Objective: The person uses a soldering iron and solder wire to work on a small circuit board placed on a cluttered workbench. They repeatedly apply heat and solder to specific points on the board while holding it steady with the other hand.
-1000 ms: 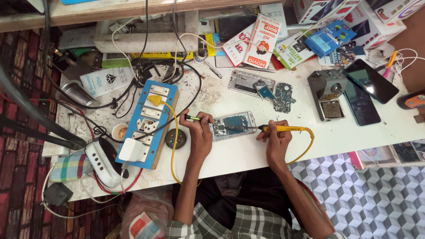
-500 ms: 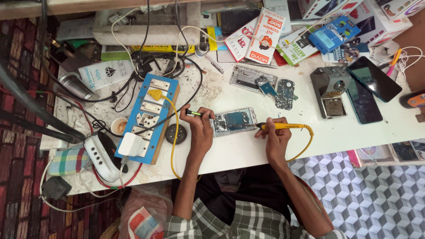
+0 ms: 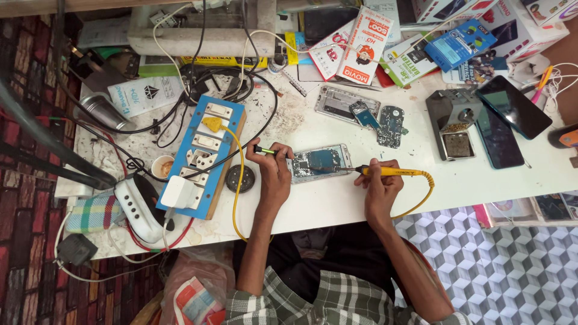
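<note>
Both hands work over an opened phone (image 3: 319,163) lying flat near the middle of the white desk (image 3: 500,186). The left hand (image 3: 274,168) is closed around a small tool with a green and black handle (image 3: 263,150), and it rests against the phone's left edge, apparently to keep the phone from sliding. The right hand (image 3: 378,183) is clamped pen-style on a yellow soldering iron (image 3: 391,171), its tip pointing left to the phone's right edge; gripping it low like this seems to give fine control. The iron's yellow cable (image 3: 421,198) loops away to the right, clear of the work. To the left, a blue socket board (image 3: 201,157) with a yellow plug sits within reach. Farther off, a stripped phone frame (image 3: 337,103) and loose circuit boards (image 3: 390,123) lie apart from the work. A grey tip-cleaner stand (image 3: 453,123) sits to the right, beside two dark phones (image 3: 512,108).
</note>
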